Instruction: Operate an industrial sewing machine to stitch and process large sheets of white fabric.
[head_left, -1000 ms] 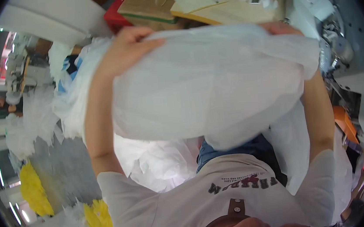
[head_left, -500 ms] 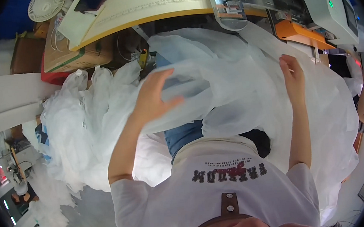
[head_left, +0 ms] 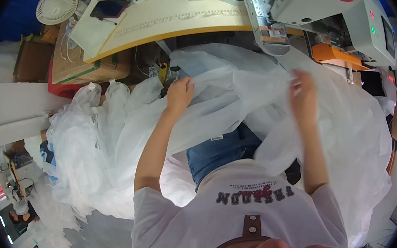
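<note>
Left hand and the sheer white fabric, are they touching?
Touching. The head view shows the left hand with its fingers closed on a fold of the sheer white fabric spread over the lap.

The white fabric looks thin, matt and half-transparent; the bench is smooth pale wood; the sewing machine is glossy plastic.

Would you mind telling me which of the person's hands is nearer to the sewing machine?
Right. The right hand rests on the white fabric just below the sewing machine; the left hand grips the fabric farther off, toward the table's middle.
</note>
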Demonstrator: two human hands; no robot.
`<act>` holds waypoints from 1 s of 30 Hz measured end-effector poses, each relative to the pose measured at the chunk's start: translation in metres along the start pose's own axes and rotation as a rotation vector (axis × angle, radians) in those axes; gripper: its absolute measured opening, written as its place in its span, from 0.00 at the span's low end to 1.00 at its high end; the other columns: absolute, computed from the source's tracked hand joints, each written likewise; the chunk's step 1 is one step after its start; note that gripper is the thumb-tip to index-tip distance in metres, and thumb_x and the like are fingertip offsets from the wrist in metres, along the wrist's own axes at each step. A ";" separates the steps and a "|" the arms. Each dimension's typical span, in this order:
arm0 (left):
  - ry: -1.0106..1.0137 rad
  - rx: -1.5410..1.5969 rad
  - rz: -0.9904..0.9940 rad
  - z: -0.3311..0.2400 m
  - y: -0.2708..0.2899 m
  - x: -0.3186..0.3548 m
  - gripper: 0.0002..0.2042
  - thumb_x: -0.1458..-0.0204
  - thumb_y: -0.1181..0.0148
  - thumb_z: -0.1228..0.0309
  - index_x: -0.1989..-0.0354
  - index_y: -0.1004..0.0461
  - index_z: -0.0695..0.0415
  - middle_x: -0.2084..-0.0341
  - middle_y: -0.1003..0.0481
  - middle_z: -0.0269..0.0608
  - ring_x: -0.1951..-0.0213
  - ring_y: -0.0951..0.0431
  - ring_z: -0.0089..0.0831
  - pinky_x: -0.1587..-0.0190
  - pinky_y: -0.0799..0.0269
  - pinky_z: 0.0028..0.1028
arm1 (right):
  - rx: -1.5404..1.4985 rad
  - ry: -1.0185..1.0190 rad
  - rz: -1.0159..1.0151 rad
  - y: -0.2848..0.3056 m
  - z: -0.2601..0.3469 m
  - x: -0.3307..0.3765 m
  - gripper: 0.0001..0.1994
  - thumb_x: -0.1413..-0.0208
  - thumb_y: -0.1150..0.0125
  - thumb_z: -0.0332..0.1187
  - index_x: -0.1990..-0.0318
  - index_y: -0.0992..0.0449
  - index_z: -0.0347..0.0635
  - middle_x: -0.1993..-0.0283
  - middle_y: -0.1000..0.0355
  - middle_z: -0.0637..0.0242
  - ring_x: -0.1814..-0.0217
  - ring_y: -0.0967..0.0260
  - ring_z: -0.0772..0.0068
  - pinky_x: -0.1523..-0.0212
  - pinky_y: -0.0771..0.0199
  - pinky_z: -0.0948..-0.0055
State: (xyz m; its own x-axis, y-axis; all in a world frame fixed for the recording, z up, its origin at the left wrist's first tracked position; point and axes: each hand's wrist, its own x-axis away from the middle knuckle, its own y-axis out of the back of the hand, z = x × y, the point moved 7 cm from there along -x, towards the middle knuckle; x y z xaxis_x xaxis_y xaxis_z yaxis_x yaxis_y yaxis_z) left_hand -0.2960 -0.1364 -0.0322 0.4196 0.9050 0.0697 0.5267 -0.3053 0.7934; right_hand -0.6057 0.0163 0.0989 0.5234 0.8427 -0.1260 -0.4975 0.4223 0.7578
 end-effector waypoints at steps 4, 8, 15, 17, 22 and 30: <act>0.011 0.113 0.188 -0.016 0.011 -0.021 0.11 0.53 0.42 0.67 0.64 0.28 0.60 0.81 0.26 0.42 0.77 0.29 0.42 0.71 0.33 0.33 | 0.317 0.474 0.019 -0.121 0.100 0.033 0.18 0.61 0.33 0.36 0.62 0.29 0.40 0.70 0.31 0.62 0.63 0.31 0.62 0.60 0.29 0.65; 0.021 0.266 0.107 -0.018 0.030 -0.013 0.12 0.55 0.41 0.67 0.65 0.27 0.60 0.78 0.27 0.42 0.75 0.29 0.42 0.70 0.33 0.33 | 0.476 0.294 0.163 -0.184 0.021 -0.009 0.18 0.59 0.35 0.37 0.61 0.29 0.39 0.70 0.31 0.60 0.62 0.32 0.58 0.58 0.30 0.61; -0.470 -0.127 -0.340 -0.075 0.059 0.031 0.11 0.59 0.42 0.75 0.64 0.27 0.59 0.75 0.28 0.42 0.72 0.28 0.39 0.68 0.32 0.31 | -0.787 -0.398 0.727 -0.132 0.032 0.007 0.06 0.54 0.42 0.29 0.68 0.27 0.39 0.70 0.31 0.62 0.64 0.31 0.68 0.65 0.30 0.68; -0.351 0.059 -0.202 -0.066 0.059 0.023 0.10 0.59 0.45 0.79 0.64 0.27 0.60 0.75 0.27 0.42 0.72 0.27 0.37 0.66 0.31 0.30 | -1.349 -1.043 0.396 -0.084 0.049 0.022 0.03 0.53 0.44 0.27 0.71 0.26 0.40 0.73 0.31 0.66 0.69 0.32 0.74 0.70 0.32 0.73; -0.142 0.304 -0.138 -0.078 0.109 0.030 0.08 0.55 0.48 0.80 0.65 0.27 0.61 0.74 0.26 0.43 0.72 0.25 0.31 0.69 0.31 0.23 | -0.097 -0.072 0.411 -0.002 0.008 0.007 0.10 0.51 0.49 0.25 0.61 0.27 0.42 0.70 0.30 0.69 0.70 0.32 0.72 0.67 0.31 0.75; -0.058 0.207 -0.039 -0.149 0.112 0.050 0.05 0.52 0.46 0.77 0.67 0.27 0.59 0.78 0.26 0.40 0.77 0.26 0.25 0.73 0.32 0.22 | -1.552 -0.969 -0.032 0.010 -0.137 0.083 0.14 0.44 0.47 0.38 0.52 0.29 0.45 0.68 0.28 0.74 0.71 0.33 0.76 0.66 0.31 0.77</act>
State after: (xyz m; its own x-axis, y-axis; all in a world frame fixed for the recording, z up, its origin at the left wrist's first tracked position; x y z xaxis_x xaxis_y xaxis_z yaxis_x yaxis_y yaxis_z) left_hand -0.3261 -0.0813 0.1502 0.4350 0.9004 0.0020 0.6810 -0.3305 0.6535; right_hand -0.6625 0.1358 0.0078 0.4335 0.5995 0.6728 -0.3024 0.8001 -0.5181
